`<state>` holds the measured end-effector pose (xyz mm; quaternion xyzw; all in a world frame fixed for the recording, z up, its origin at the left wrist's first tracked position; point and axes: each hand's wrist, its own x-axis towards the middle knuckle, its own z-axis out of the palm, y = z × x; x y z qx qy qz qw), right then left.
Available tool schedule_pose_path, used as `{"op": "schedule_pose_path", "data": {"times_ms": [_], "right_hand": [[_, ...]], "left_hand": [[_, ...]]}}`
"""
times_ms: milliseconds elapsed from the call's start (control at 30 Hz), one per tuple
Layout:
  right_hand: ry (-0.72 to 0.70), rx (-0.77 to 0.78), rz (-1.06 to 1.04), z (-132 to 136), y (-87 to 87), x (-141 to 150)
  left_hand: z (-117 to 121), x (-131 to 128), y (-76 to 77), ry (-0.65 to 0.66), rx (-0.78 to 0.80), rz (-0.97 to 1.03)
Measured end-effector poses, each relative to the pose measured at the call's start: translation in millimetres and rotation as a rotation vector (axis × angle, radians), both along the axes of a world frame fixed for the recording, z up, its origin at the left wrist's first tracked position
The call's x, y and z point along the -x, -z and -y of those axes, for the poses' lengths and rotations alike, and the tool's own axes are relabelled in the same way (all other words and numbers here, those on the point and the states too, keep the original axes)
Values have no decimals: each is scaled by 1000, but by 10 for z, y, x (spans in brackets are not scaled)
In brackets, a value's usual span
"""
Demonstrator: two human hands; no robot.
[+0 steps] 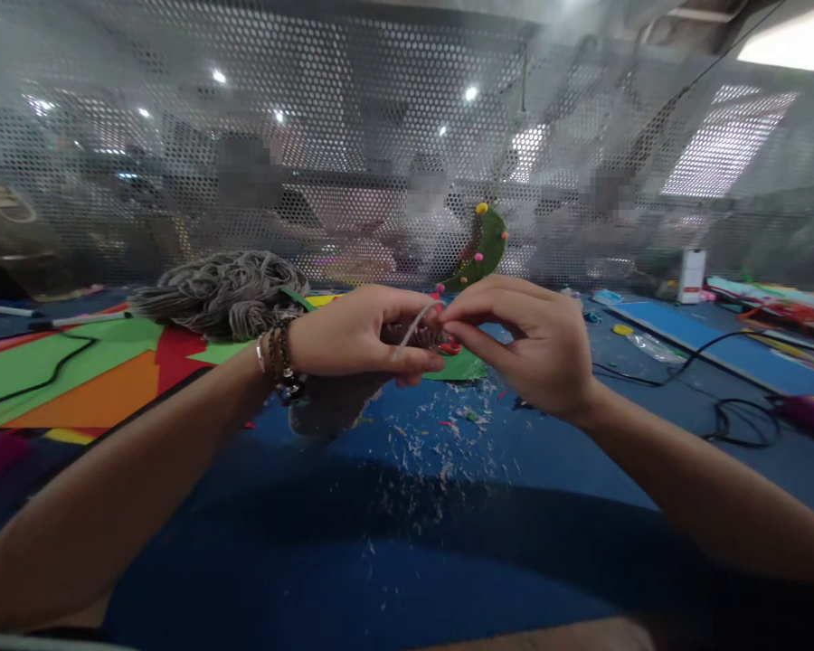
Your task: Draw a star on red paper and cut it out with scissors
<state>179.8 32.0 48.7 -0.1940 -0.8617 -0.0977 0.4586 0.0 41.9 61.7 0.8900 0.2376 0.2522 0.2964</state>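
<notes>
Around the middle of the head view, the person's left hand (353,339) was curled about a dark ridged piece (417,337), its grip clamped on it with the thumb across the front. A pale strand (415,327) slanted over that piece, from the left thumb up to the left forefinger. From the right came the right hand (535,334), its grip together at thumb and forefinger beside the strand's upper end; I could not tell what lay between the tips.

Below both hands, the broadest stretch of blue table (278,542) ran to the bottom of the frame, strewn with white scraps (440,461). Left of centre, room was tighter: grey yarn (227,289) lay heaped just beyond the left wrist, and coloured sheets (88,389) reached to the left border. Behind the hands, a green curved piece (493,244) with small pompoms rose toward the perforated screen (353,108) along the top. At centre right, beyond the right wrist, a black cable (739,434) looped near the edge of a blue board (692,334).
</notes>
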Motion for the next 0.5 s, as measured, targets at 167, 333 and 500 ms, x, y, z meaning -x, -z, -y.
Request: {"op": "schedule_pose_path", "data": {"times_ms": [167,333,500], "right_hand": [[9,37,-44,-43,7,-15],[-25,162,-138,-92,53,-4],[-37,208,-179,-137,117,32]], "left_hand": [[1,-11,11,-18,0,50],[-19,-28,22,-50,-20,80],[-29,-30,42,-43,55,119]]}}
